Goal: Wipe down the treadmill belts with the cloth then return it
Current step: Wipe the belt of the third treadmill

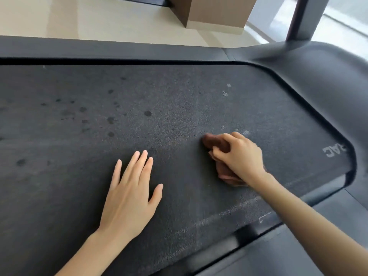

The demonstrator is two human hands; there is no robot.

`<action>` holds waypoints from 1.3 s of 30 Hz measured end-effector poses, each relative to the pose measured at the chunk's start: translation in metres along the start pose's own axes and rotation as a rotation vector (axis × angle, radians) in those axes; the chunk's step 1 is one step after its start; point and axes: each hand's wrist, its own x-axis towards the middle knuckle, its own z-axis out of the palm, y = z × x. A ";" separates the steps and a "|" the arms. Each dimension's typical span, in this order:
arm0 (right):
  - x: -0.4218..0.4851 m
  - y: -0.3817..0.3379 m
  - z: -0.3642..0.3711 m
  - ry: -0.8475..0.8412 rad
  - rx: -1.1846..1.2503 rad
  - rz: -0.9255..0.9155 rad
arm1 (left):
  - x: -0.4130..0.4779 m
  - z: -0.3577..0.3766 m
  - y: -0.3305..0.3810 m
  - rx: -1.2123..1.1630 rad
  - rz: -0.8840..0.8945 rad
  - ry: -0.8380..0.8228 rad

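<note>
Two hands on one belt (159,92). The left hand (129,198) lies flat, grip apart, holding nothing. Slightly farther, the right hand (240,156) has its grip clamped on one bunched brown cloth (214,141), pressed to the belt toward its curved right edge. Open belt runs left, dotted with dark spots (147,113). Beyond the far rail (119,49): one post (300,18), one box (217,10).

Right hand (239,156) grips brown cloth (216,143) on belt (159,100); left hand (129,194) flat
</note>
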 end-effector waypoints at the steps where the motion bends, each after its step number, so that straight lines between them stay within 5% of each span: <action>1: 0.009 0.022 -0.005 0.013 -0.012 0.106 | -0.001 0.000 0.000 -0.001 0.003 -0.002; 4: 0.032 0.054 -0.007 0.064 0.005 0.379 | -0.002 -0.001 0.001 -0.017 -0.006 0.010; 6: 0.034 0.038 0.000 0.090 -0.062 0.395 | -0.001 -0.001 0.003 -0.012 0.000 0.005; 14: -0.047 -0.040 0.004 0.116 -0.035 -0.236 | 0.005 0.000 0.009 0.002 0.011 -0.009; 17: -0.037 0.003 -0.005 0.021 0.024 -0.105 | 0.015 0.002 0.023 -0.006 0.096 -0.036; 28: 0.042 0.248 -0.029 0.153 -0.137 0.478 | 0.083 0.029 0.140 -0.035 0.314 -0.099; 37: -0.047 0.176 -0.023 0.220 -0.134 -0.046 | 0.119 0.059 0.178 -0.021 0.355 -0.093; 39: -0.055 0.186 -0.027 0.162 -0.053 -0.045 | 0.119 0.059 0.177 -0.027 0.363 -0.088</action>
